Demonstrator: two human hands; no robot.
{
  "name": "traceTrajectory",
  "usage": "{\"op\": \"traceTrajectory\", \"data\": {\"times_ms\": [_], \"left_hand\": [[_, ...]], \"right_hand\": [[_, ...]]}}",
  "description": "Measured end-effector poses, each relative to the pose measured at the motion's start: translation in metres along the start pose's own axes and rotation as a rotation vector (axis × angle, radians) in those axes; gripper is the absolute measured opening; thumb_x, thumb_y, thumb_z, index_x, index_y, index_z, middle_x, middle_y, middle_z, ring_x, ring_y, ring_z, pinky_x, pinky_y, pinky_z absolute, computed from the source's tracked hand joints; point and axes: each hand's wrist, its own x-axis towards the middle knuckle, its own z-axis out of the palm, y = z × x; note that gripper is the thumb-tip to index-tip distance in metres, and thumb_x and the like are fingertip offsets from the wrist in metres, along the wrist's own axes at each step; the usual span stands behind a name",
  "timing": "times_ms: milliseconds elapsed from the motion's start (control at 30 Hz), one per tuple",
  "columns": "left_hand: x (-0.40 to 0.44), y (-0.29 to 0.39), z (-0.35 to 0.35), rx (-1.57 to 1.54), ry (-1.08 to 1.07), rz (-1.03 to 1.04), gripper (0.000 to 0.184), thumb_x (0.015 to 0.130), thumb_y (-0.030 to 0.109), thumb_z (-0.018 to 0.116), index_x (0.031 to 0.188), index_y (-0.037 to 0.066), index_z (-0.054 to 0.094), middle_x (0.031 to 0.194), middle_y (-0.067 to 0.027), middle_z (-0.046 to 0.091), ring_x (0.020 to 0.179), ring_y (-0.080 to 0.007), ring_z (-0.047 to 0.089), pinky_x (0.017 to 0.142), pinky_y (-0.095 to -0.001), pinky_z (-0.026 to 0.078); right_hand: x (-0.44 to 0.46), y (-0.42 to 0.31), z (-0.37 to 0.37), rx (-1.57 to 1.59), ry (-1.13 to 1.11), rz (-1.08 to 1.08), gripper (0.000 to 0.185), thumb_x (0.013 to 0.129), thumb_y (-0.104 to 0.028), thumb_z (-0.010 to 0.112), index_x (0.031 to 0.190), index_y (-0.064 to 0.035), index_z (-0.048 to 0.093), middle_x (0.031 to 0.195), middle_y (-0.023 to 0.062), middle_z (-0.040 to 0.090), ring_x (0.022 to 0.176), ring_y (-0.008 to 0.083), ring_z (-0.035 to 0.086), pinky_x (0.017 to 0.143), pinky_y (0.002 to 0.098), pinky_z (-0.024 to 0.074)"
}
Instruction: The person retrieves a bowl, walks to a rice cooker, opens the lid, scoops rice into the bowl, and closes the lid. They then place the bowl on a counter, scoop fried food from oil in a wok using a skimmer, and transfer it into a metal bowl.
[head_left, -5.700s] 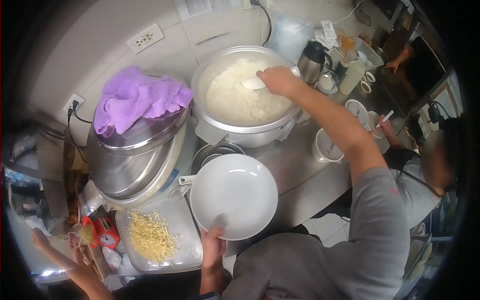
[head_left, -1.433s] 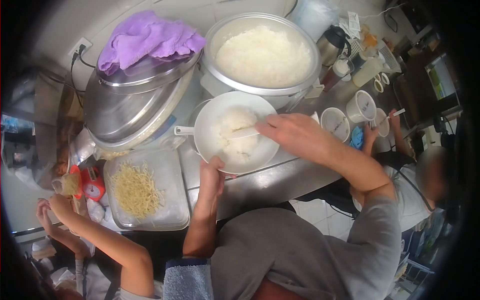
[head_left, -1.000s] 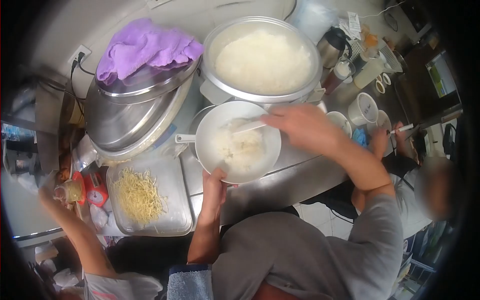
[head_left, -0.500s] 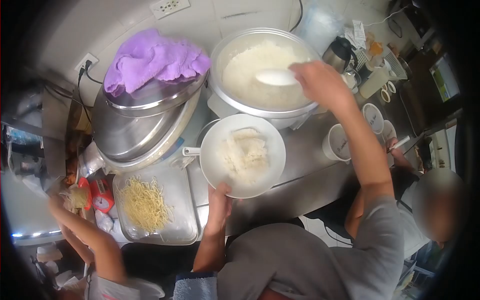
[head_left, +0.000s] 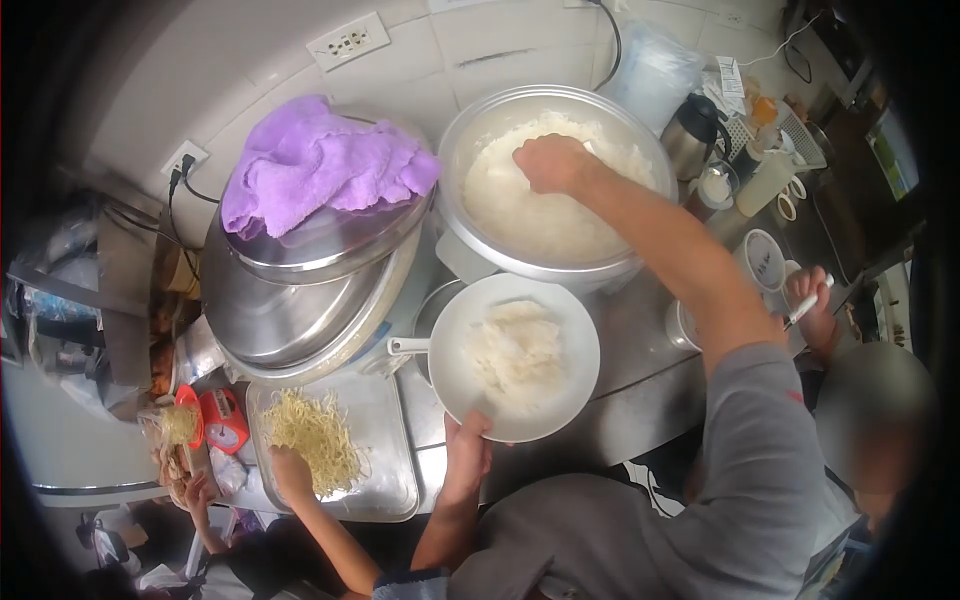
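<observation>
My left hand (head_left: 468,450) grips the near edge of a round white plate (head_left: 575,395) that bears a mound of white rice (head_left: 515,350). A white handle (head_left: 407,345) juts out at the plate's left; whether it belongs to the plate I cannot tell. Inside a large round rice cooker (head_left: 655,180), my right hand (head_left: 553,163) is closed on a white rice paddle (head_left: 590,148), low over the cooked rice (head_left: 500,210). The paddle's blade is hidden by the hand or the rice.
A purple towel (head_left: 320,170) lies on the lid (head_left: 290,300) of a second cooker. Left, one co-worker's hand (head_left: 291,472) is at noodles (head_left: 315,430) on a metal tray (head_left: 395,490), near a red scale (head_left: 222,420). Right, another person's hand (head_left: 808,300) holds a white-handled tool beside lidded tubs (head_left: 762,260).
My right hand has moved left and down into the cooker with the paddle. The left co-worker's hand has come over to the noodle tray. The whole view has shifted slightly.
</observation>
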Motion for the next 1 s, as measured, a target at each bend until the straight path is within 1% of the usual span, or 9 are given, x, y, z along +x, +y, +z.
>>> {"op": "traceTrajectory", "data": {"times_ms": [33,133,233,367,467,700,833,933,1000], "left_hand": [[0.001,-0.001,-0.001,0.000,-0.015,-0.004,0.053,0.068,-0.001,0.041,0.120,-0.009,0.036,0.096,-0.0212,0.054,0.066,-0.0295,0.061,0.043,-0.0366,0.054],[0.001,-0.001,-0.001,0.008,-0.007,0.007,0.054,0.069,0.000,0.041,0.122,-0.008,0.036,0.097,-0.0210,0.054,0.069,-0.0297,0.061,0.043,-0.0366,0.054],[-0.002,0.006,0.009,-0.017,0.025,0.018,0.047,0.070,0.000,0.042,0.116,-0.011,0.043,0.092,-0.0181,0.058,0.064,-0.0229,0.060,0.046,-0.0300,0.052],[0.003,-0.005,-0.008,0.032,-0.028,0.001,0.054,0.069,0.002,0.042,0.122,-0.008,0.038,0.098,-0.0208,0.055,0.071,-0.0288,0.062,0.044,-0.0349,0.053],[0.004,-0.006,-0.008,0.010,-0.038,-0.008,0.053,0.069,0.003,0.043,0.120,-0.009,0.039,0.098,-0.0212,0.055,0.070,-0.0284,0.062,0.043,-0.0347,0.052],[0.008,-0.007,-0.010,-0.029,-0.144,0.010,0.051,0.070,0.004,0.044,0.119,-0.011,0.040,0.095,-0.0218,0.057,0.065,-0.0278,0.062,0.042,-0.0344,0.051],[0.008,-0.003,-0.011,-0.042,-0.153,0.000,0.052,0.070,0.005,0.045,0.120,-0.010,0.040,0.096,-0.0218,0.057,0.066,-0.0276,0.062,0.042,-0.0339,0.051],[0.003,0.007,-0.002,-0.067,-0.177,0.044,0.044,0.075,0.003,0.043,0.117,-0.011,0.045,0.097,-0.0195,0.061,0.068,-0.0214,0.062,0.047,-0.0276,0.049],[0.005,0.007,-0.003,-0.068,-0.202,0.049,0.045,0.075,0.003,0.043,0.117,-0.011,0.045,0.098,-0.0196,0.061,0.069,-0.0214,0.062,0.046,-0.0273,0.049]], "right_hand": [[0.001,0.001,0.000,-0.034,-0.016,-0.033,0.017,0.074,-0.008,0.062,0.089,-0.0040,0.067,0.093,0.0139,0.067,0.088,0.0287,0.066,0.075,0.0405,0.0539],[-0.008,0.017,-0.004,-0.136,0.148,-0.104,0.016,0.073,-0.008,0.062,0.087,-0.0035,0.068,0.092,0.0145,0.067,0.086,0.0288,0.066,0.073,0.0403,0.0541],[-0.012,0.068,-0.018,-0.208,0.206,0.103,0.017,0.072,-0.007,0.062,0.087,-0.0029,0.068,0.091,0.0149,0.067,0.085,0.0291,0.067,0.072,0.0402,0.0542],[-0.052,0.054,-0.021,-0.191,-0.088,0.147,0.019,0.073,-0.008,0.061,0.090,-0.0033,0.069,0.092,0.0149,0.067,0.087,0.0291,0.067,0.073,0.0401,0.0539],[-0.070,0.038,-0.013,-0.146,-0.060,0.160,0.021,0.073,-0.008,0.061,0.091,-0.0031,0.068,0.093,0.0147,0.067,0.087,0.0296,0.067,0.073,0.0402,0.0540],[-0.094,0.013,-0.016,-0.065,-0.223,0.267,0.024,0.073,-0.007,0.060,0.095,-0.0040,0.068,0.097,0.0130,0.068,0.092,0.0294,0.066,0.075,0.0402,0.0540],[-0.102,-0.002,-0.018,-0.025,-0.213,0.273,0.025,0.072,-0.009,0.061,0.096,-0.0025,0.068,0.097,0.0137,0.068,0.091,0.0291,0.066,0.075,0.0399,0.0540],[-0.105,-0.010,-0.019,0.008,-0.224,0.268,0.026,0.072,-0.010,0.061,0.096,-0.0021,0.067,0.097,0.0145,0.067,0.092,0.0291,0.066,0.075,0.0400,0.0537],[-0.103,-0.017,-0.022,0.028,-0.247,0.279,0.027,0.073,-0.011,0.059,0.096,-0.0020,0.067,0.098,0.0151,0.067,0.092,0.0293,0.066,0.076,0.0404,0.0535]]}}
